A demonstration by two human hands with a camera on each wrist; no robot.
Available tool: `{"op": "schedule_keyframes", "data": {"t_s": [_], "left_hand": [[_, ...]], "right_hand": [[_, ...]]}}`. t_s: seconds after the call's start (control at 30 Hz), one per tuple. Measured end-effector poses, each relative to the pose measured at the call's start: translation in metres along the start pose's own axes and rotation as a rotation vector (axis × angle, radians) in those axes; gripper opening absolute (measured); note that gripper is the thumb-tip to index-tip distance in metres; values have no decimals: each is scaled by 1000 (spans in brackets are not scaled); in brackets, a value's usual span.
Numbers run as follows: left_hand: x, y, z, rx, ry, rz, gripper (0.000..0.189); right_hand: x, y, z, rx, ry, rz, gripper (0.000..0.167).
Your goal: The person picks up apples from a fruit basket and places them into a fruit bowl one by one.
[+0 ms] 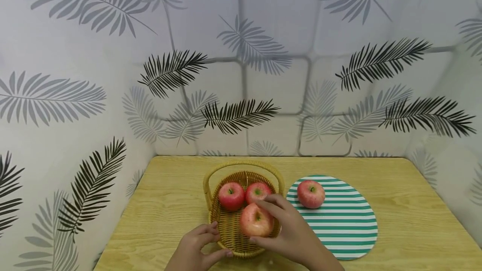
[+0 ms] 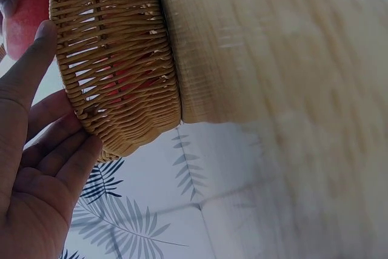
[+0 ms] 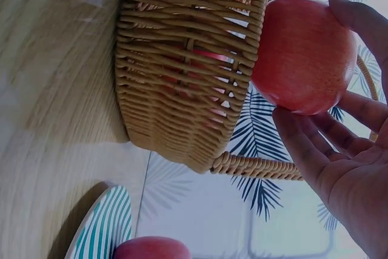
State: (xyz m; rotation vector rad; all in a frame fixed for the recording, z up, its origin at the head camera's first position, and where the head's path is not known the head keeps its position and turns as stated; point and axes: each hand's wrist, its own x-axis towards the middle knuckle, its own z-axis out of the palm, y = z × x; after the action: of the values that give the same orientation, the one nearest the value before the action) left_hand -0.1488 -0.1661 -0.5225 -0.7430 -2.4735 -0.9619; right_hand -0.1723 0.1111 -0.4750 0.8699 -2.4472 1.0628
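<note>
A wicker basket with an arched handle stands on the table, two red apples lying at its back. My right hand grips another apple between thumb and fingers over the front right of the basket. In the right wrist view that apple sits at rim height, partly above the rim. My left hand touches the basket's front left rim, thumb and fingers spread along it. The left wrist view shows the left thumb and fingertips against the wicker side.
Right of the basket lies an oval placemat with green and white stripes. One more apple rests on its back left part. Behind the wooden table rises a wall covering with leaf prints.
</note>
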Motion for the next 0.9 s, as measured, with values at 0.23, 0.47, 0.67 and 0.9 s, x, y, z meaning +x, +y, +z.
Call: {"op": "schedule_keyframes", "data": {"t_s": [0.23,0.47,0.67,0.9], "left_hand": [[0,2,0,-8,15,30,34],[0,-1,0,-11,4,31,34],[-1,-6,2,-25,0,18,37],[-1,-4,3,-19,9,33,37]], "right_hand": [[-9,7,-3,34,2,24,73],[-16,10,-11,-4,13,50,71],[-18,13,-15,-6,18,26,70],[-18,18,-19,-27,34,12,70]]}}
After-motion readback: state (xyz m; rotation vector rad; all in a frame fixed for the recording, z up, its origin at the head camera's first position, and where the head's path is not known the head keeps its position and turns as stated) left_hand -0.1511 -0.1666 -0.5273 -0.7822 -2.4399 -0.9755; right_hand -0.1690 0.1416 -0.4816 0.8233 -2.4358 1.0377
